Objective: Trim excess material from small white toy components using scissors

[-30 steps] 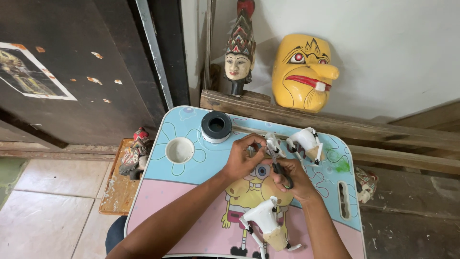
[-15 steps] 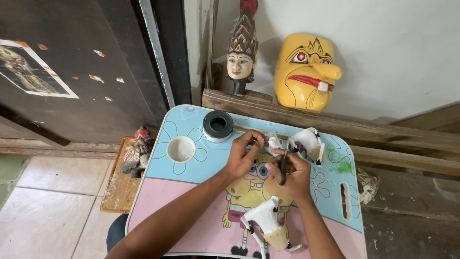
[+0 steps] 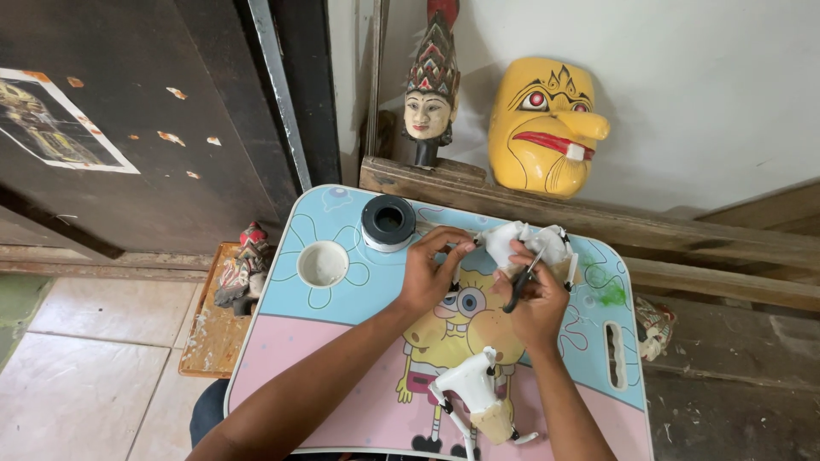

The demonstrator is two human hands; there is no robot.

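- Both hands sit a touch further right on the lap table (image 3: pixel 282 358) than a second ago, and the black-handled tool (image 3: pixel 521 286) has swung from a flat lie to a steep slant.
- Left hand (image 3: pixel 427 271) is curled, its fingertips pinched on the near end of the white puppet piece (image 3: pixel 506 241) (a small jointed figure, unpainted).
- Right hand (image 3: pixel 536 299) is closed around the tool, whose thin tip touches the white piece at its middle.
- That piece rests at the far edge of the table, between the two hands, which are close together, almost touching.
- A second white puppet piece (image 3: pixel 474 391) lies near the wrists, toward the front edge.
- Left of the hands: a round black jar (image 3: pixel 389 222) and a white cup hollow (image 3: pixel 323 263) set in the table.
- Behind, on a wooden beam (image 3: pixel 683 235): a crowned puppet head (image 3: pixel 430 94) and a yellow long-nosed mask (image 3: pixel 547 124).
- A painted puppet (image 3: pixel 243 265) lies on a wooden board beside the table.
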